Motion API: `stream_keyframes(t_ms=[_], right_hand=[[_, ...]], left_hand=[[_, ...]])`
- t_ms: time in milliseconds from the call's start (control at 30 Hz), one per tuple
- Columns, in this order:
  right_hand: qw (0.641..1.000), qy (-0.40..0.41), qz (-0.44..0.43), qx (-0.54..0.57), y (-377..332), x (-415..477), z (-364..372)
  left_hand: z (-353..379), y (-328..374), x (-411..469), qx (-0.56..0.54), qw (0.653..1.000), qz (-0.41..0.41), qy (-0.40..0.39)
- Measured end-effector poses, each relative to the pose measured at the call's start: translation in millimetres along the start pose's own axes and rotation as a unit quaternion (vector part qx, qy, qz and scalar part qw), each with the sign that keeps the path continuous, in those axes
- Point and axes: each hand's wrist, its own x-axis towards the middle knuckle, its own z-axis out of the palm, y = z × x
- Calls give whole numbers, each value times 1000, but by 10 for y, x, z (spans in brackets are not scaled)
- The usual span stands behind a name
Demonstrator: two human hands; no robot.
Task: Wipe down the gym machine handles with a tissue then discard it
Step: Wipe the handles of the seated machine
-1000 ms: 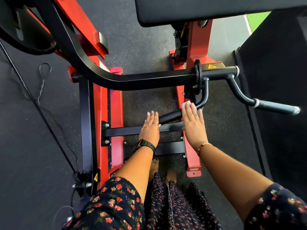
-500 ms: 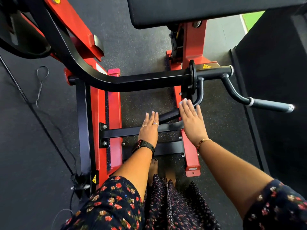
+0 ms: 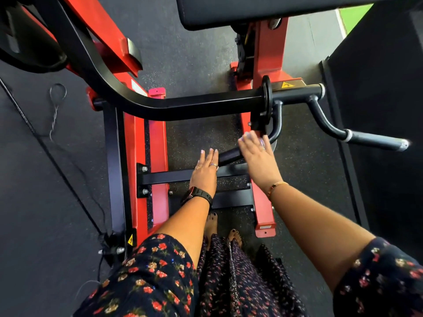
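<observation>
A: Where's the job at?

B: Mid-wipe, I'd say. Right hand (image 3: 259,157) lies flat, fingers straight, on the inner handle (image 3: 229,156), just short of its bend. It's blurred.

A: Tissue?

B: Can't confirm. There's a pale smear at the right fingertips. Could be tissue pressed under them, could be nails. If it's anywhere, it's under that palm.

A: Other hand?

B: Left hand (image 3: 204,173) is open too, fingers straight & together, at the near end of the same handle, over the crossbar (image 3: 167,176). Touching or just above, can't tell. Nothing visible in it.

A: What's left?

B: My guess only: outer handle (image 3: 375,141), far right, well apart from both hands, prob. yet to do. Any handles on the machine's left side aren't in view. Then bin the tissue. No bin in view either.

A: Materials?

B: Handles are round black tube, matte, hooking up to the cross tube (image 3: 206,104). The outer one has a pale ring & shiny end cap. Its grip may be textured, too small to say. Frame (image 3: 155,156) is red painted metal, square section, bolted. Crossbar is flat black. Floor (image 3: 194,53) is dark rubber w/ light speckles. Pad (image 3: 251,14) at the far edge is black, smooth, vinyl-like.

A: Handling?

B: Hard, smooth tube, so tissue should slide easily. Thin tissue might snag at the ring or the joints.
</observation>
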Motion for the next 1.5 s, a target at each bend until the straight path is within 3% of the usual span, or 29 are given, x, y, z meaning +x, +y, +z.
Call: stream_keyframes(t_ms=[133,200,400,567,633,667,700,767,800,833,867,933,1067,1167,1300,1500], right_hand=[[990,-22,-133,-31,-152,-108,112],[993,-22,-116,-31,-28,-231,141],[999,-18,49,-13,12,-25,-66],[994,-35,-49,86,-462,111,18],[986,-11,-54,156,-529,-11,55],[982,-2,-43,182,-529,-59,59],[980,6,-35,197,-522,-90,48],[979,0,-37,201,-528,-80,14],[979,1,-52,196,-535,-48,19],[980,-6,-75,184,-548,-18,30],[981,-14,-98,167,-570,12,50],[983,-12,-130,127,-614,83,126],[989,-72,-114,61,-739,220,142],[982,-108,-149,-26,-793,262,163],[957,-58,-248,-135,-627,47,238],[932,-65,-296,-198,-502,-120,297]], left_hand=[[-19,-3,-1,-62,998,-10,2],[-41,-7,3,-70,998,-4,0],[-48,-43,17,-97,995,11,3],[-50,-60,51,-203,979,11,32],[-54,-79,77,-288,956,-36,50],[-64,-75,88,-354,930,-91,43],[-88,-52,95,-450,879,-151,32],[-169,10,114,-660,702,-267,27],[-198,23,116,-730,609,-308,32],[-232,27,104,-776,538,-329,36],[-250,15,90,-801,492,-339,39],[-271,-42,73,-822,453,-342,33],[-300,-125,92,-827,443,-346,10],[-347,-133,81,-818,454,-352,2],[-363,-129,73,-822,446,-355,1],[-357,-139,76,-818,456,-350,-8]])
